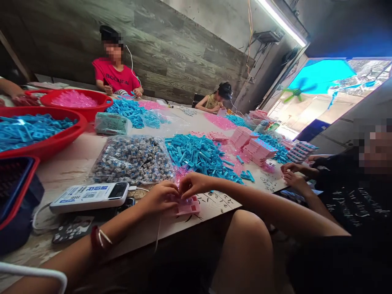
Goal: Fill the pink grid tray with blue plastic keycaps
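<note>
At the table's near edge my left hand (pixel 163 197) is closed on the left side of a pink plastic frame (pixel 190 206), which has square openings. My right hand (pixel 193 184) reaches in from the right, its fingers bent down together over the same frame. Whatever lies between the right fingertips is hidden. Just behind both hands lies a heap of blue plastic pieces (pixel 196 153) with small pink transparent parts around it. A clear bag of small grey-and-blue parts (pixel 134 159) rests behind my left hand.
Beside my left forearm are a white power bank (pixel 90 198) with a cable and a dark phone (pixel 73 229). Red basins (pixel 81 122) of blue and pink pieces stand left. Stacked pink frames (pixel 260 151) are at right. Co-workers sit around the table, one close on my right.
</note>
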### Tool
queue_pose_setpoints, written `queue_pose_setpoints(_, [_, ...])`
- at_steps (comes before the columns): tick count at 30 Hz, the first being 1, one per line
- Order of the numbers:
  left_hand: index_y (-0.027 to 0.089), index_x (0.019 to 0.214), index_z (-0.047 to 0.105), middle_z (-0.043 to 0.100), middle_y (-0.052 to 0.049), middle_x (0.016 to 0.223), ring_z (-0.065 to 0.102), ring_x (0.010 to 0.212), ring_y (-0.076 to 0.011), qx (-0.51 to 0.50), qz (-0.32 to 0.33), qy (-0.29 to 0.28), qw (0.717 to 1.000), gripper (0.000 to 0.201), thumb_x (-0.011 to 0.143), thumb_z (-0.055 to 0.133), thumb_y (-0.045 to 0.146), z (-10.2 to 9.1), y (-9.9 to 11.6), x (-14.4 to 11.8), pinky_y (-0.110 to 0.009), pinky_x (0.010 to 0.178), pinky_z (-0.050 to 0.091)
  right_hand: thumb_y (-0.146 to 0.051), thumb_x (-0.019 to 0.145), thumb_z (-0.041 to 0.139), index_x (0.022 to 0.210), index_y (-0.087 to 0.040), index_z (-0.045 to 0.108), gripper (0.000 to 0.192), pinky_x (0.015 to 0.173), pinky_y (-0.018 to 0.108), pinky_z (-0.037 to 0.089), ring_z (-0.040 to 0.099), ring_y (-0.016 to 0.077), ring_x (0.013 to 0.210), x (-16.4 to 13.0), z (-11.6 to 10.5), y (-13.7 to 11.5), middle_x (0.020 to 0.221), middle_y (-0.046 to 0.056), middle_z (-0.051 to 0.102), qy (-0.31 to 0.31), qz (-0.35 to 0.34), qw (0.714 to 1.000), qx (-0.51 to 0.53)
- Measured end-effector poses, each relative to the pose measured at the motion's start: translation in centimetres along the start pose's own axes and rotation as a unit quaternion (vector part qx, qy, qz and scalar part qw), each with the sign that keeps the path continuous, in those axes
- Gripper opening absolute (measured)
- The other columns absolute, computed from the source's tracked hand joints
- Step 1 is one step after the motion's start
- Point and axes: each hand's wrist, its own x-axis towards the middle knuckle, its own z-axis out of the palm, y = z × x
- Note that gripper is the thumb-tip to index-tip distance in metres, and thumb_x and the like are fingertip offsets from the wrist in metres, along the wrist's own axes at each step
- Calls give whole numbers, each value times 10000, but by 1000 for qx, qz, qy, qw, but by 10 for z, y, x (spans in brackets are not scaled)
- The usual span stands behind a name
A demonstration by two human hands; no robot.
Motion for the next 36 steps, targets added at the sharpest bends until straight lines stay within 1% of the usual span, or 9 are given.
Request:
queue_pose_setpoints(2, [193, 830, 673, 661, -46, 926, 581, 895, -182, 5, 4, 10, 1000, 110, 721, 684, 206, 1, 0, 0, -308, 792, 453, -207, 714, 703, 818, -110, 632, 159, 596, 191, 436, 539, 72, 618, -10, 10, 4, 679, -22, 591, 48, -45, 997, 34])
queue_pose_setpoints(4, [188, 824, 666, 654, -48, 920, 578, 893, -178, 11, -1, 20, 1000, 101, 725, 678, 206, 3, 2, -1, -305, 794, 457, -224, 721, 700, 852, -119, 631, 182, 610, 202, 445, 548, 87, 649, -18, 20, 9, 713, -9, 593, 100, -86, 991, 27])
queue_pose_setpoints(6, [182, 820, 656, 644, -53, 919, 576, 898, -178, 17, -18, 30, 999, 86, 737, 658, 207, 4, 4, -2, -301, 795, 464, -234, 721, 707, 862, -127, 632, 193, 609, 209, 440, 549, 98, 660, -24, 29, 12, 737, 2, 601, 148, -124, 981, -15])
queue_pose_setpoints(9, [177, 819, 640, 634, -55, 934, 578, 912, -179, 18, -58, 34, 998, 86, 737, 634, 203, 3, 10, -2, -299, 810, 468, -200, 708, 715, 883, -136, 629, 206, 640, 230, 434, 552, 122, 704, -29, 38, 13, 781, 20, 613, 207, -162, 958, -117])
queue_pose_setpoints(12, [181, 812, 630, 636, -41, 932, 581, 909, -173, 12, -93, 35, 995, 86, 729, 609, 178, -2, 14, 0, -299, 831, 459, -196, 709, 714, 924, -144, 617, 242, 681, 247, 441, 554, 146, 772, -31, 41, 11, 839, 43, 612, 231, -175, 942, -169])
queue_pose_setpoints(18, [189, 826, 610, 641, -30, 912, 578, 896, -177, 17, -122, 53, 991, 79, 757, 607, 227, -7, 14, 3, -310, 824, 446, -216, 779, 666, 915, -153, 621, 157, 650, 230, 443, 553, 125, 702, -29, 43, 9, 792, 27, 620, 288, -161, 934, -138])
queue_pose_setpoints(24, [185, 795, 571, 625, -19, 823, 538, 863, -173, 77, -69, 39, 994, 57, 758, 612, 166, 4, 13, -1, -289, 779, 430, -82, 718, 677, 855, -151, 618, 165, 649, 214, 438, 568, 115, 674, -23, 47, 8, 757, 10, 636, 287, -175, 931, -141])
queue_pose_setpoints(32, [190, 774, 532, 592, -17, 805, 513, 837, -170, 99, -50, 37, 993, 109, 802, 623, 245, 9, 9, -3, -287, 763, 414, -72, 717, 647, 860, -166, 596, 178, 716, 248, 468, 606, 151, 782, -22, 50, 8, 846, 36, 655, 264, -221, 927, -148])
queue_pose_setpoints(36, [198, 768, 540, 606, -13, 809, 515, 849, -176, 97, -50, 32, 993, 133, 794, 640, 282, 9, 8, -4, -299, 777, 408, -153, 780, 648, 882, -165, 599, 114, 751, 256, 484, 608, 151, 836, -23, 47, 7, 917, 63, 640, 230, -254, 929, -142])
